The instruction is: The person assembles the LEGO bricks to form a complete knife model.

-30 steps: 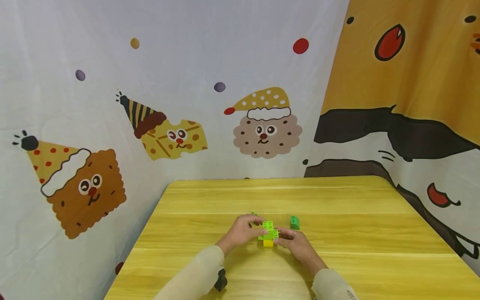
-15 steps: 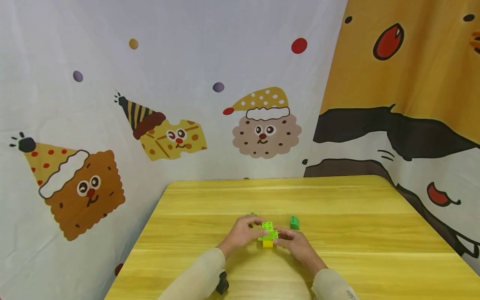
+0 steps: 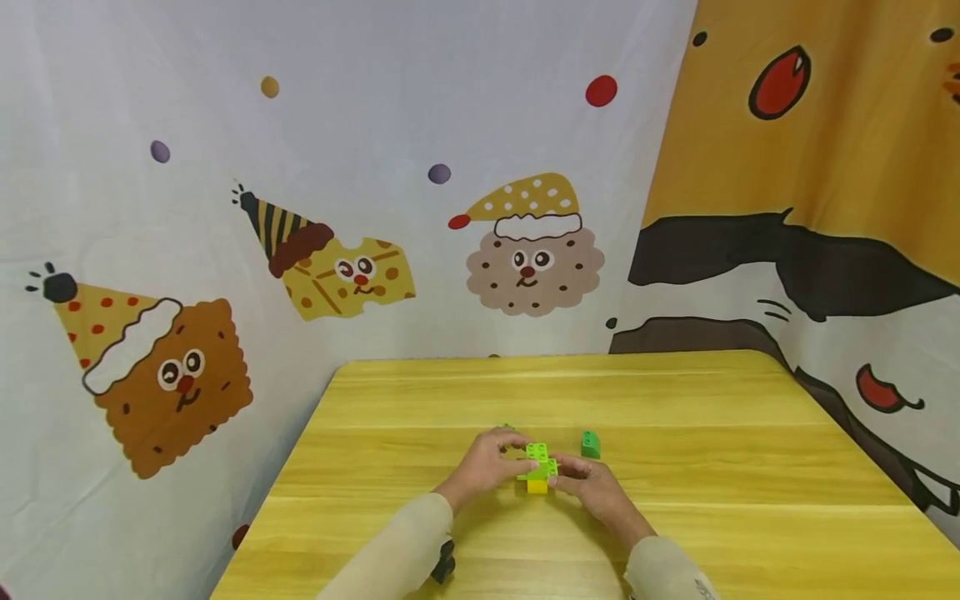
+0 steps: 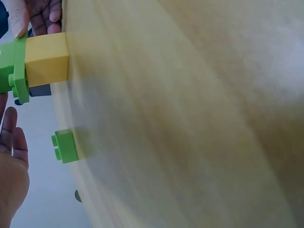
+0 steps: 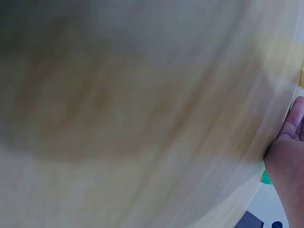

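Note:
A small stack of lime green bricks (image 3: 536,452) over a yellow block (image 3: 537,487) stands between the two hands. My left hand (image 3: 480,469) grips the stack's left side, thumb on the front of the green part. My right hand (image 3: 598,493) pinches the green part's right edge between thumb and fingers. In the left wrist view the yellow block (image 4: 47,59) lies against a green plate (image 4: 20,71), which the right thumb touches; the left hand (image 4: 13,175) is partly visible. The right wrist view shows the right hand (image 5: 289,152), its fingertips cut off by the frame.
A darker green brick (image 3: 591,444) lies on the table (image 3: 675,417) behind the right hand. Another green brick (image 3: 508,427), partly hidden, lies behind the left fingers. A black object (image 3: 444,562) is beside the left sleeve. A printed curtain (image 3: 420,333) hangs behind the table.

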Demonstrator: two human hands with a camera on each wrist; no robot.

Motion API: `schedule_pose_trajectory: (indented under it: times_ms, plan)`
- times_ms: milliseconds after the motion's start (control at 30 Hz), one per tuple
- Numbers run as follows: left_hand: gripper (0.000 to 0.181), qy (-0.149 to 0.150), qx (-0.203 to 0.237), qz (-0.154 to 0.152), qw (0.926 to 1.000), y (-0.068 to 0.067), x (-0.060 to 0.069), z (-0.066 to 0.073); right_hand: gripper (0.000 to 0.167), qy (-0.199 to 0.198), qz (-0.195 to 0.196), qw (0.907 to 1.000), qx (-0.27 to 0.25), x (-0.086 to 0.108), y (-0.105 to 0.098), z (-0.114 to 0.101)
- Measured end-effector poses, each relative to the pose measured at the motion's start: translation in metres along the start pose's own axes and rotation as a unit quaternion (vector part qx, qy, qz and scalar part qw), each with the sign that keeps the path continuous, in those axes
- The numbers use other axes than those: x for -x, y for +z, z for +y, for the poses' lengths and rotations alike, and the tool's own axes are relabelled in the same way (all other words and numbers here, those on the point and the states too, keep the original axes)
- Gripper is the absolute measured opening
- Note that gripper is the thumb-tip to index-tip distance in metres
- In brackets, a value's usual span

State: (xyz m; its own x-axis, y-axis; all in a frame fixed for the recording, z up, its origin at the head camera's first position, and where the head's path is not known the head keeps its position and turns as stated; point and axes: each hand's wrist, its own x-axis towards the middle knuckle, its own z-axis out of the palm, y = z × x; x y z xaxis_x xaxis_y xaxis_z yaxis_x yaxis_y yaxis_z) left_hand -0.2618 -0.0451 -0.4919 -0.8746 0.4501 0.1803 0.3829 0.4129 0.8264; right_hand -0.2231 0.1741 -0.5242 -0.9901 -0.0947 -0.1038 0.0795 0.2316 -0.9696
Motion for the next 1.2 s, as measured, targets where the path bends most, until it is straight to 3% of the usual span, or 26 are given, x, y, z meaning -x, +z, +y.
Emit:
schedule_pose_trajectory:
  times_ms: [233, 400, 633, 767, 967, 1200]
  plan:
    - [0.03, -0.006, 0.011, -0.009, 0.9999, -0.001, 0.001, 0.002, 0.051, -0.004, -0.015, 0.9998, -0.013, 0.0, -0.002, 0.003]
    - [0.044, -0.022, 0.031, -0.01, 0.9992, -0.005, 0.003, -0.002, 0.049, -0.003, -0.013, 0.9998, -0.013, 0.001, -0.002, 0.003]
    - [0.048, -0.059, 0.043, 0.06, 0.9956, -0.024, -0.003, -0.022, 0.047, -0.006, 0.003, 1.0, -0.007, 0.001, -0.001, 0.001]
    - [0.049, -0.067, 0.038, 0.083, 0.9935, -0.03, -0.005, -0.031, 0.047, -0.007, 0.003, 1.0, -0.004, 0.0, -0.001, 0.001]
    - [0.047, -0.073, 0.002, 0.096, 0.9927, -0.024, -0.013, -0.042, 0.047, -0.009, -0.001, 1.0, -0.002, 0.0, -0.001, -0.001]
    - [0.048, -0.116, -0.039, 0.108, 0.9866, -0.015, -0.021, -0.046, 0.047, -0.01, 0.001, 0.9999, 0.006, 0.0, -0.001, 0.001]
